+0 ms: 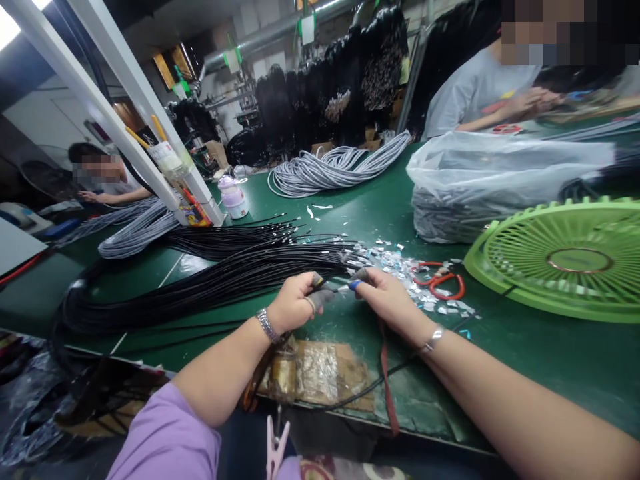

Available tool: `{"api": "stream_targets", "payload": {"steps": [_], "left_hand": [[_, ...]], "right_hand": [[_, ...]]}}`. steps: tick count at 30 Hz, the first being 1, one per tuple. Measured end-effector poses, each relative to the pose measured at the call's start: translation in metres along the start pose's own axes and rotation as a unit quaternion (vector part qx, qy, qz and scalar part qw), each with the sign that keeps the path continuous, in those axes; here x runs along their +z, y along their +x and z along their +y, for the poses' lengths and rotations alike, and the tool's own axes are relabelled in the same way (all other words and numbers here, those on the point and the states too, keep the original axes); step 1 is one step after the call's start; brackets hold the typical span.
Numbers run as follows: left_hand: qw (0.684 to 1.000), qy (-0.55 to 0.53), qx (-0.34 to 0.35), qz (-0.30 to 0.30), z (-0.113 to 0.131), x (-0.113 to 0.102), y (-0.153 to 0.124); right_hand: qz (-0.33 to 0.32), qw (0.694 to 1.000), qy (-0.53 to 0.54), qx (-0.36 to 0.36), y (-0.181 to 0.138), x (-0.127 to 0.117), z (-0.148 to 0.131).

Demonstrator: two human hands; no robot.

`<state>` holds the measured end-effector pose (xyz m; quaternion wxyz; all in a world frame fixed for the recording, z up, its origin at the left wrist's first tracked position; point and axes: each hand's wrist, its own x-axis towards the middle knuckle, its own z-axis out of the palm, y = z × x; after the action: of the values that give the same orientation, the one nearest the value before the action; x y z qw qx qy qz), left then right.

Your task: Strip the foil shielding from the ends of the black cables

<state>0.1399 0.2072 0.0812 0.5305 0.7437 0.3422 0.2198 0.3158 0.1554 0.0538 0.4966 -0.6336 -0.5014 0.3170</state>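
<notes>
My left hand is closed on a black cable near its end, with grey coverings on some fingers. Across a small gap, my right hand pinches at the pale tip of that cable; something blue shows at its thumb. What exactly lies between the right fingertips is hidden. Behind and left of my hands stretches a thick bundle of black cables, its cut ends pointing right. White and bluish scraps are scattered beyond my right hand, beside red-handled scissors.
A green fan stands at right, before a clear plastic bag of grey cables. Coiled grey cable, a lilac bottle and a white post stand farther back. Taped cardboard lies at the near edge. Two co-workers sit across.
</notes>
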Motion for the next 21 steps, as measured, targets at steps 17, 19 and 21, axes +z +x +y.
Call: {"api": "stream_targets", "payload": {"steps": [17, 19, 21], "left_hand": [[0.999, -0.007, -0.011, 0.035, -0.002, -0.003, 0.005], [0.999, 0.022, 0.026, 0.036, -0.005, -0.003, 0.005], [0.996, 0.054, 0.057, 0.037, -0.007, -0.002, 0.005]], "right_hand": [[-0.099, 0.978, 0.186, 0.010, -0.015, 0.008, -0.011], [-0.098, 0.978, 0.183, 0.008, -0.015, 0.008, -0.009], [-0.098, 0.979, 0.176, 0.015, -0.015, 0.009, -0.008]]}}
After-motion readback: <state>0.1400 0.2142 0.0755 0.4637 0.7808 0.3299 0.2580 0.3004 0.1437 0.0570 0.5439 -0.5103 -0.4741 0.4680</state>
